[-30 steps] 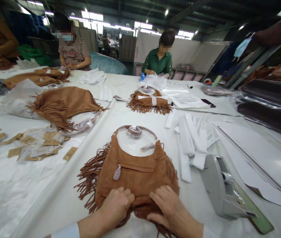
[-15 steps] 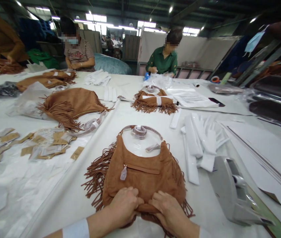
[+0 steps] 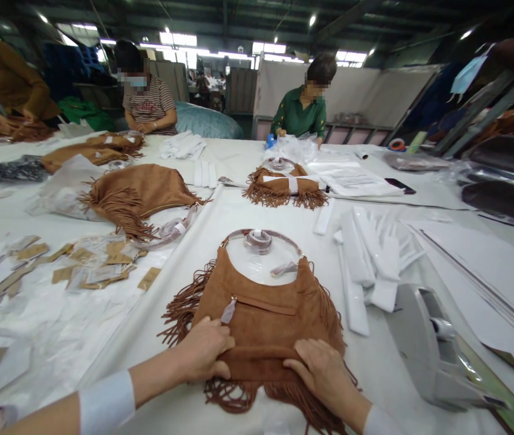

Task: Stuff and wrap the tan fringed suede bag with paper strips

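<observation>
A brown suede handbag (image 3: 261, 326) with long fringe on both sides lies flat before me, its strap end pointing away. A short zip with a wrapped pull crosses its upper part. My left hand (image 3: 205, 350) is closed on the lower left of the bag, fingers on top and thumb toward the bottom edge. At the lower right, my right hand (image 3: 323, 370) grips the bag in the same way. Between the hands the suede forms a horizontal fold, and fringe hangs out below it. A coiled, wrapped strap (image 3: 257, 241) rests inside the handle loop.
To the right are white paper strips (image 3: 359, 272) and a grey tape dispenser (image 3: 438, 356). Brown tags (image 3: 103, 260) lie at left, near another fringed bag (image 3: 139, 190). A banded bag (image 3: 279, 184) lies ahead. Several people work across the table, one in a green shirt (image 3: 302, 112).
My hands have moved apart, the left one outward and up along the bag. The lower edge now shows a wide fold, with more fringe visible beneath it.
</observation>
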`<state>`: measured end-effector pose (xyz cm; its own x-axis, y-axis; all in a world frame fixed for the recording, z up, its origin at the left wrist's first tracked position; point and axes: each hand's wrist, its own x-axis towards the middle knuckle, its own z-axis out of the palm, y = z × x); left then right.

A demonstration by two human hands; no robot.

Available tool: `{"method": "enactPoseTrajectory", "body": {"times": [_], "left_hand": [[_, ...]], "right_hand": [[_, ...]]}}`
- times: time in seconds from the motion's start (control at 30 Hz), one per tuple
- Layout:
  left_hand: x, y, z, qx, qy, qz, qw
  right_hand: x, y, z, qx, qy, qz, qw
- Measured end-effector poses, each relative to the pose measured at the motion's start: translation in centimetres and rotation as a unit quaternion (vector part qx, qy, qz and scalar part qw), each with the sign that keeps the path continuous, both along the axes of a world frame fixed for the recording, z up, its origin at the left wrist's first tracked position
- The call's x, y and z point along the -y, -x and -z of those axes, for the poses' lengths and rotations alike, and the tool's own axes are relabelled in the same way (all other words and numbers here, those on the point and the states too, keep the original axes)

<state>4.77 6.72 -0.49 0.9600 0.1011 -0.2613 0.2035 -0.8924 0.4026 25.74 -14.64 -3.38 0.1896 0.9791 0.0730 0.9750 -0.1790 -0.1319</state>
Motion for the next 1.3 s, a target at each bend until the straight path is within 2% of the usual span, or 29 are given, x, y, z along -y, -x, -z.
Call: {"method": "enactPoseTrajectory", "body": {"times": [0.07, 0.17, 0.23, 0.33, 0.4, 0.53, 0.63, 0.7, 0.83, 0.97, 1.07, 1.13, 1.3], "left_hand": [[-0.8, 1.5, 0.1, 0.028, -0.023, -0.009, 0.999], [-1.6, 2.2, 0.7, 0.041, -0.011, -0.037, 0.998], [-2.2, 2.2, 1.0, 0.044, 0.02, -0.04, 0.998], [-3.3, 2.7, 1.1, 0.054, 0.087, -0.017, 0.995], [-3.8, 3.3, 1.1, 0.06, 0.107, -0.005, 0.992], [-3.3, 3.9, 2.0, 0.069, 0.063, -0.037, 0.995], [-2.9, 3.1, 2.8, 0.077, 0.032, -0.059, 0.995], [-3.2, 2.3, 2.7, 0.065, 0.031, -0.064, 0.995], [-3.7, 1.0, 0.7, -0.018, 0.055, -0.054, 0.997], [-1.4, 0.6, -0.9, -0.005, 0.014, -0.076, 0.997], [1.0, 0.0, -0.6, 0.01, -0.022, -0.1, 0.995], [1.7, -0.7, -0.1, -0.007, -0.042, -0.102, 0.994], [0.0, -3.2, 0.3, -0.044, -0.06, -0.047, 0.996]], "right_hand": [[0.2, -0.4, 0.5, 0.025, -0.026, -0.01, 0.999], [0.0, -0.7, 0.8, 0.019, -0.057, -0.023, 0.998], [-0.2, -0.8, 0.9, 0.017, -0.079, -0.028, 0.996], [-0.3, -0.9, 1.1, 0.026, -0.115, -0.034, 0.992], [-0.3, -0.9, 1.4, 0.031, -0.132, -0.04, 0.99], [-0.4, -1.2, 2.0, 0.025, -0.137, -0.048, 0.989], [-0.3, -1.3, 2.4, 0.021, -0.131, -0.041, 0.99], [-0.3, -1.3, 2.5, 0.02, -0.123, -0.03, 0.992], [-0.2, -1.1, 2.2, 0.003, -0.093, -0.002, 0.996], [-0.3, -0.9, 1.6, -0.02, -0.069, 0.012, 0.997], [-0.3, -0.8, 1.5, -0.023, -0.061, 0.018, 0.998], [-0.1, -0.8, 1.5, -0.021, -0.057, 0.019, 0.998], [0.5, -0.5, 1.4, 0.021, -0.066, 0.03, 0.997]]}}
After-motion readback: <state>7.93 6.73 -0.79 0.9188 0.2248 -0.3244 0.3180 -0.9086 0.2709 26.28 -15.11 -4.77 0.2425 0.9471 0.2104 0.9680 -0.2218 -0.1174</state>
